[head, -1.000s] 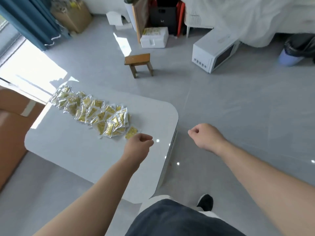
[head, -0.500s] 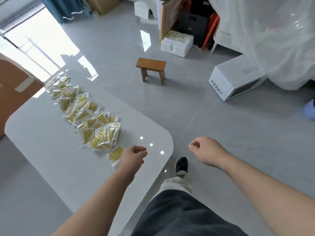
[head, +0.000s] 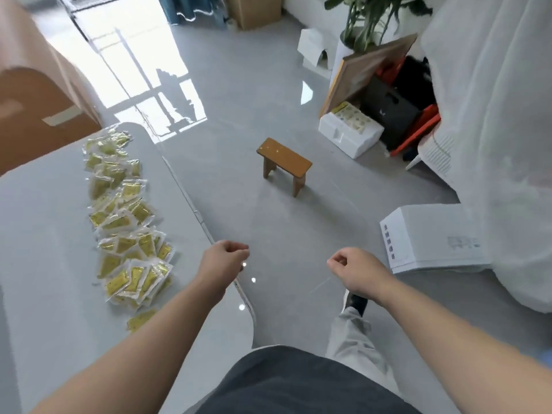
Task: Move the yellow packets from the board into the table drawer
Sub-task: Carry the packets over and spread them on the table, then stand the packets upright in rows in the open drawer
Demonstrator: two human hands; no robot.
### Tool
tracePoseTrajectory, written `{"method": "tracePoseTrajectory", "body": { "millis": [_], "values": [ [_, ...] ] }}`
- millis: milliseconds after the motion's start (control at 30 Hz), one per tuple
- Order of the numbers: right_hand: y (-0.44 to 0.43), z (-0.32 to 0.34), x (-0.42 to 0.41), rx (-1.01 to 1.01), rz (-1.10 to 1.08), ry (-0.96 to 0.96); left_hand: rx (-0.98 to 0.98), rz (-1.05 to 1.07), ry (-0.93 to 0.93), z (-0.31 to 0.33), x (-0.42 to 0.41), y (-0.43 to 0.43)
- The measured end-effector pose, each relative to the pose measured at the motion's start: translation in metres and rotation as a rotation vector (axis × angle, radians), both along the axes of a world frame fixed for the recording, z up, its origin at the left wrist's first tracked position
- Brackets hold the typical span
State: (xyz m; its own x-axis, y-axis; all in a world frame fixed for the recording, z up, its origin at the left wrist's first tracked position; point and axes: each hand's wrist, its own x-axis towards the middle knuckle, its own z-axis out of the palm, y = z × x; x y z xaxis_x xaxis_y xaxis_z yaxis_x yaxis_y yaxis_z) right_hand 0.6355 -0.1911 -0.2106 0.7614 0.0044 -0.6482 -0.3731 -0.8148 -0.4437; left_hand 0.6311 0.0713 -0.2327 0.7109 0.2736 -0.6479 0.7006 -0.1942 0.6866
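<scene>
Several yellow packets point(head: 125, 222) in clear wrappers lie in a long overlapping row on the white table point(head: 44, 264), running from its far corner toward me. One packet point(head: 140, 319) lies apart at the near end. My left hand point(head: 224, 265) hovers over the table's right edge with fingers curled and holds nothing. To the right, my right hand point(head: 352, 271) hangs over the floor, also curled and empty. No drawer shows in this view.
A small wooden stool point(head: 285, 162) stands on the grey floor ahead. A white microwave point(head: 430, 237) sits on the floor at right, beside plastic-draped furniture point(head: 490, 130). White foam boxes point(head: 349, 134), bags and a plant are at the back. Cardboard boxes point(head: 33, 94) stand left.
The view has swung as I walk round the table's corner. The table and packets have shifted left in view. Both hands stay curled and empty, the left now over the table's right edge.
</scene>
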Motion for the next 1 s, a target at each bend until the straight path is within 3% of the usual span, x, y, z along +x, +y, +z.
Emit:
{"method": "tracePoseTrajectory", "body": {
  "millis": [300,600,767,1000],
  "values": [
    [-0.016,0.013,0.209,0.004,0.453,-0.008,-0.021,0.533,0.017,0.019,0.061,-0.043],
    [0.116,-0.005,0.335,0.02,0.852,0.049,-0.075,1.005,0.022,-0.008,0.096,0.0],
    [0.205,0.007,0.388,0.007,0.992,0.002,-0.129,1.133,0.015,-0.017,0.146,0.046],
    [0.319,0.026,0.439,0.027,1.198,-0.044,-0.07,1.201,-0.192,0.019,0.213,0.116]
  ]
}}
